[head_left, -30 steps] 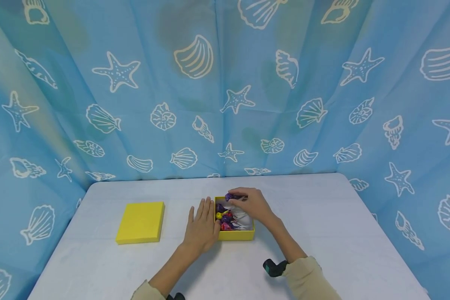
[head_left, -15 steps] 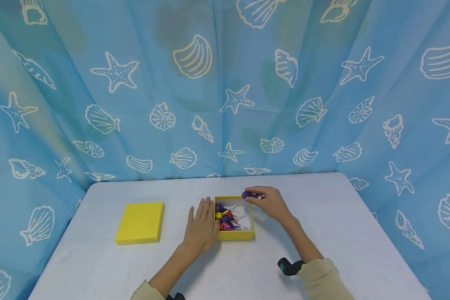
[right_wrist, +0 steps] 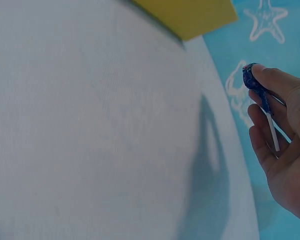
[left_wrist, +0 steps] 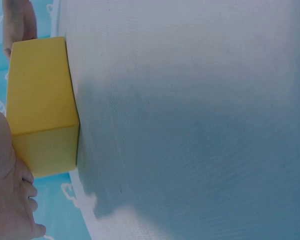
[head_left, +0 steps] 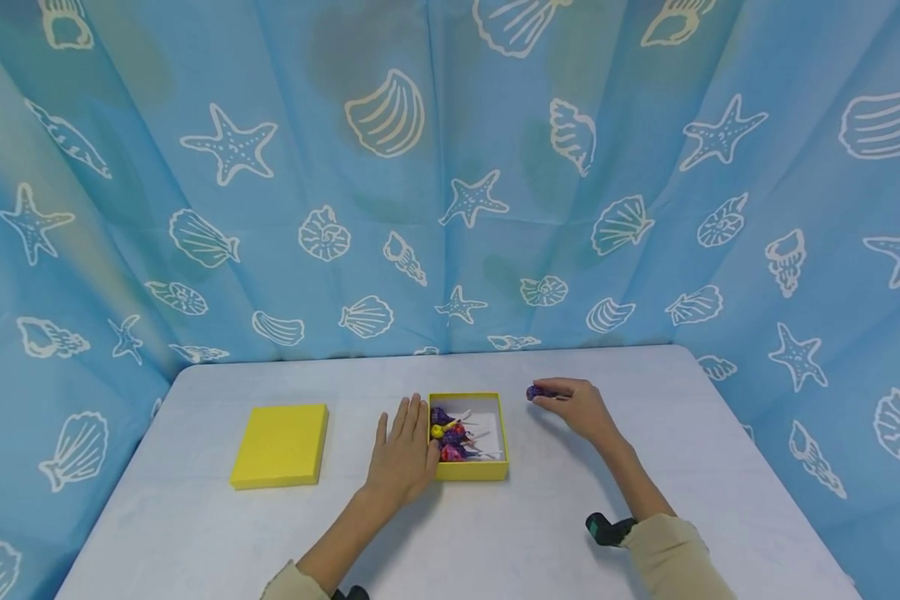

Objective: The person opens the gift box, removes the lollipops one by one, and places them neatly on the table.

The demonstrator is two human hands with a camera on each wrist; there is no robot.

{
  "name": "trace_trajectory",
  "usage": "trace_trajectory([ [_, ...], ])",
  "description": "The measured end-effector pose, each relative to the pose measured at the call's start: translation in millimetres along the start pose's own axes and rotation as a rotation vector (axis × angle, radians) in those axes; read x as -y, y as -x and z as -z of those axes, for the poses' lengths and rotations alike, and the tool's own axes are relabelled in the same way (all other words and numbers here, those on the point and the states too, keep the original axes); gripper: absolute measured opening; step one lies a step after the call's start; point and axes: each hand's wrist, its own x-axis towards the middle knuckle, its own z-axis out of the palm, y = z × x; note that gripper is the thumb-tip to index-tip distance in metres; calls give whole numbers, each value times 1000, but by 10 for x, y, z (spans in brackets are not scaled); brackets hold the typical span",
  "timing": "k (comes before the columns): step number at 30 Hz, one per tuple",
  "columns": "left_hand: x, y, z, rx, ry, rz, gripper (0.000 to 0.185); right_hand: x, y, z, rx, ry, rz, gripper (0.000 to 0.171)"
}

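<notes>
A purple-wrapped lollipop (right_wrist: 260, 91) with a white stick is pinched between the thumb and fingers of my right hand (head_left: 579, 406), held above the table to the right of an open yellow box (head_left: 471, 471). Inside that box several lollipops (head_left: 453, 437) in purple, yellow and red wrappers lie with their heads along the left side and white sticks pointing right. My left hand (head_left: 405, 458) rests against the box's left wall, its fingers straight. In the left wrist view, the box's outer walls show beside my left hand (left_wrist: 7, 185).
A square yellow lid (head_left: 281, 444) lies on the white-covered table (head_left: 195, 533) to the left of my left hand. Behind the table hangs a blue curtain (head_left: 405, 250) printed with white shells and starfish. Black wrist cameras (head_left: 607, 529) sit by my sleeves.
My right hand has moved right with the lollipop, from over the box's far edge to beyond its right side. The left hand, box and lid stay in place.
</notes>
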Motion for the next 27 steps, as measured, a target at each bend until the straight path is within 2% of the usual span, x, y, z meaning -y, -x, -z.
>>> trace_trajectory([
  [7, 9, 6, -6, 13, -6, 8, 62, -197, -3, 59, 3, 83, -51, 39],
  [14, 19, 1, -3, 11, -5, 6, 62, -333, 20, 68, -11, 89, -61, 36],
  [27, 17, -6, 3, -2, 3, -8, 61, -419, 11, 55, -86, 97, -24, 32],
])
